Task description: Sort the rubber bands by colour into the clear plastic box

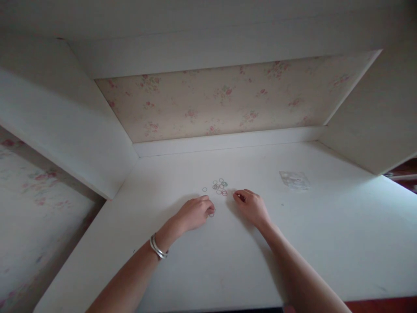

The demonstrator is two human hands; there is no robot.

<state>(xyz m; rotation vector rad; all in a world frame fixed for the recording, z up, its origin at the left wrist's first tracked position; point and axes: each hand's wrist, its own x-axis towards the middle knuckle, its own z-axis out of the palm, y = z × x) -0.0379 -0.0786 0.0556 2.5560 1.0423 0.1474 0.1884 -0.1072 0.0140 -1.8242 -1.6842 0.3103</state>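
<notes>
Left hand [196, 213] pinching 1 small ring [212, 215] low over white table [211, 265]. Right hand [253, 206] curling closed just right of ring pile [221, 186]; cannot tell whether it is gripping anything. Ring pile lying on table, between hands and slightly beyond them. 1 loose ring [204, 191] lying left of pile. Clear bag [295, 180] lying farther right. Silver bracelet [156, 248] circling left wrist [169, 234].
</notes>
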